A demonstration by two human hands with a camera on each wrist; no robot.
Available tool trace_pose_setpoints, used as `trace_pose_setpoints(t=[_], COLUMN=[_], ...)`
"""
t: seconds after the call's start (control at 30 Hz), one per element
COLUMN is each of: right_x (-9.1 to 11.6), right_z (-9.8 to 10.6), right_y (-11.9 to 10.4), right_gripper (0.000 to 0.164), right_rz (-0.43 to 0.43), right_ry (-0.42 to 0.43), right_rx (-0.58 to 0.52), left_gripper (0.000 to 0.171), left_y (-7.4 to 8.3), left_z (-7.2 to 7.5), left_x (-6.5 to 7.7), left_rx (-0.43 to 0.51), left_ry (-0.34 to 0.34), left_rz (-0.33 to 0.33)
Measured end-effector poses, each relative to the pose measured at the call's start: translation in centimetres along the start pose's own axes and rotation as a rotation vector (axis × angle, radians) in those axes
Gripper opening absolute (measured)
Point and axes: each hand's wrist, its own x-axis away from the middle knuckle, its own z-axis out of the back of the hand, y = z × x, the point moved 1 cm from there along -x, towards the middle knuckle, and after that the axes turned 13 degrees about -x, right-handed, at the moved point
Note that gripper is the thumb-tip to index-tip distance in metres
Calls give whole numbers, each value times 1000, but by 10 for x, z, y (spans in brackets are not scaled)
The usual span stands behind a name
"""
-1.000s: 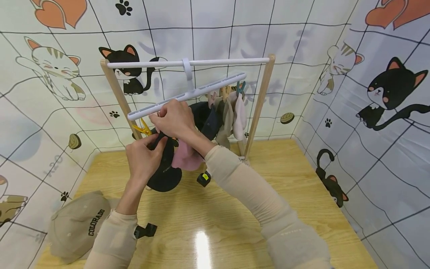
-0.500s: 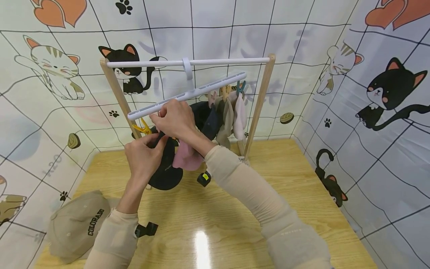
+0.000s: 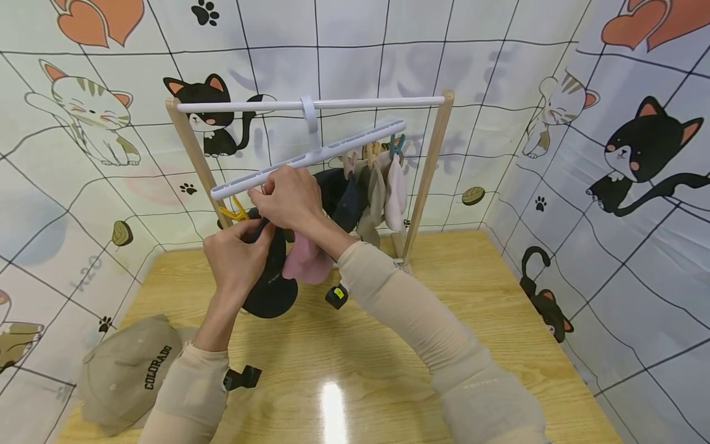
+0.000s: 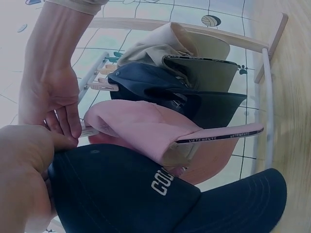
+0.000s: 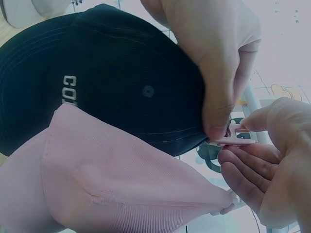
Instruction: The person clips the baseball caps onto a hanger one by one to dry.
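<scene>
My left hand [image 3: 234, 259] pinches the edge of a dark baseball cap [image 4: 121, 189] with white lettering, which hangs brim down. With thumb and fingers, my right hand [image 5: 286, 160] pinches a pink clothespin [image 5: 235, 138] right at the gripped edge of that cap. Both hands are below the left half of a white hanger [image 3: 310, 157]. Next to the dark cap hangs a pink cap [image 4: 141, 121]. A yellow clothespin [image 3: 235, 213] is clipped near the hanger's left end. Whether the pink clothespin bites the cap's fabric, I cannot tell.
A wooden rack with a white rail [image 3: 377, 102] carries the tilted hanger. Farther right on it hang a navy cap [image 3: 349, 206] and pale caps [image 3: 395, 197], with more clothespins. A beige COLORADO cap [image 3: 130, 370] lies on the wooden table [image 3: 377, 370] at left.
The dark cap's brim and the pink cap sway slightly. Both hands keep nearly the same place and hold.
</scene>
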Motion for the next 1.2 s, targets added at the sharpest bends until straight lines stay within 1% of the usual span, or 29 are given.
trace_pose_setpoints(t=[0.13, 0.43, 0.7, 0.87, 1.03, 1.2], right_x=[1, 1, 1, 3, 5, 6], right_z=[0, 0, -3, -4, -5, -7], right_y=[-1, -2, -1, 0, 2, 4], right_gripper=[54, 59, 56, 55, 52, 47], right_rz=[6, -8, -9, -4, -17, -4], right_ry=[3, 11, 3, 0, 4, 19], right_rx=[9, 10, 9, -11, -45, -82], left_gripper=[22, 20, 21, 20, 20, 20], left_y=[0, 3, 2, -1, -3, -3], left_z=[1, 3, 1, 1, 1, 3], left_x=[-1, -4, -4, -3, -4, -5], left_rx=[8, 31, 60, 76, 87, 109], left_ry=[23, 67, 38, 28, 24, 20], left_rz=[-1, -9, 23, 41, 40, 30])
